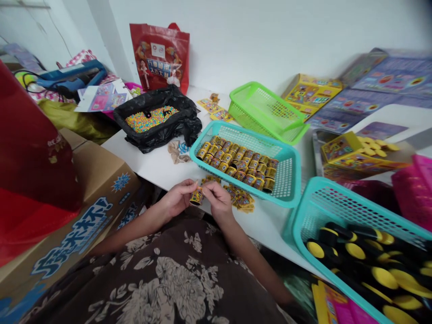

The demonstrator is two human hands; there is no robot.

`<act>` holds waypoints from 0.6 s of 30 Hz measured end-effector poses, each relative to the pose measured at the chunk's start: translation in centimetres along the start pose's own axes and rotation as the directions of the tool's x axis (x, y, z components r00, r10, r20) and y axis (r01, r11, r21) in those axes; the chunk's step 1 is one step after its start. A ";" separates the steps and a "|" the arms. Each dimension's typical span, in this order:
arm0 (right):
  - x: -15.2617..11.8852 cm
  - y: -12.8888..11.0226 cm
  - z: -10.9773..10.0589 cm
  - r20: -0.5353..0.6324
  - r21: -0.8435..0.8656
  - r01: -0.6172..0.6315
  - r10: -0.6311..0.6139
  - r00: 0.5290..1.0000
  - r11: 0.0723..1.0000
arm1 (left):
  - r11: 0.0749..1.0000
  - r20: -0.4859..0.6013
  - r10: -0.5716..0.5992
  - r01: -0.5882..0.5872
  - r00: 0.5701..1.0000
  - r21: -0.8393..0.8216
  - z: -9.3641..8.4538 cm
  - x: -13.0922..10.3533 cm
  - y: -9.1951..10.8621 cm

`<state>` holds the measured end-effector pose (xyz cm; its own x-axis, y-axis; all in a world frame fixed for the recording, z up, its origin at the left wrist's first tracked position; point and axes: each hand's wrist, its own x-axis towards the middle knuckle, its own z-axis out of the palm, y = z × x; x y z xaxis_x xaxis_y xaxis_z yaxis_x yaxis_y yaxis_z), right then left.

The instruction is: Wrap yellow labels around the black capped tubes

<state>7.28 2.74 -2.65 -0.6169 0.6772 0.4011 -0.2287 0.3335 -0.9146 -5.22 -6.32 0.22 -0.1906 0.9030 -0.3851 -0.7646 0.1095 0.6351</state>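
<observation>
Between my two hands, close above the table's front edge, is a small yellow printed label [196,198] curled into a tube. My left hand [181,195] pinches it from the left, and my right hand [218,198] grips its upper right side; both are closed. Just behind and right of my fingers lies a loose pile of flat yellow printed labels [241,200]. Beyond that pile, a turquoise basket [288,177] holds rows of similar rolled yellow tubes [241,159]. Fingers partly hide the held label.
A black-bag-lined bin of coloured beads [151,119] stands at the back left, before a red bag [162,56]. A green basket [266,110] sits behind the tubes. At right, another turquoise basket [324,184] holds black-and-yellow cylinders [354,251]. Cardboard box [97,180] at left.
</observation>
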 end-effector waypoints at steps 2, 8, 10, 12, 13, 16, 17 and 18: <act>0.0 -0.4 -0.3 0.070 -0.022 0.018 -0.016 0.997 1.000 | 0.999 0.012 0.029 -0.029 1.000 0.044 0.0 -0.1 0.2; -0.1 -1.6 -0.8 0.038 -0.083 0.199 -0.196 0.980 0.977 | 0.990 0.121 0.060 -0.074 0.991 0.118 0.2 -0.3 0.5; -0.2 -2.0 -0.9 0.025 -0.164 0.258 -0.257 0.966 0.952 | 0.993 0.165 0.045 -0.062 0.985 0.099 0.1 -0.2 0.4; -0.1 -2.4 -1.0 0.047 -0.234 0.267 -0.263 0.964 0.935 | 0.993 0.169 0.056 -0.073 0.984 0.092 -0.1 -0.1 0.4; -0.1 -2.6 -1.1 0.071 -0.248 0.256 -0.246 0.967 0.934 | 0.992 0.171 0.065 -0.082 0.983 0.095 -0.2 -0.1 0.4; 0.2 -2.8 -1.4 0.152 -0.234 0.239 -0.207 0.966 0.942 | 0.989 0.193 0.079 -0.102 0.978 0.108 -0.4 -0.1 0.4; 0.2 -2.8 -1.4 0.169 -0.222 0.246 -0.211 0.963 0.944 | 0.989 0.195 0.081 -0.103 0.977 0.109 -0.4 -0.1 0.5; 0.3 -2.7 -1.4 0.171 -0.210 0.254 -0.220 0.960 0.944 | 0.989 0.187 0.083 -0.105 0.979 0.107 -0.4 -0.1 0.5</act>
<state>8.77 2.96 -0.03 -0.6707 0.4648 0.5781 -0.2144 0.6246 -0.7509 -5.82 -6.57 0.28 -0.1350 0.9707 -0.1986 -0.6705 0.0580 0.7397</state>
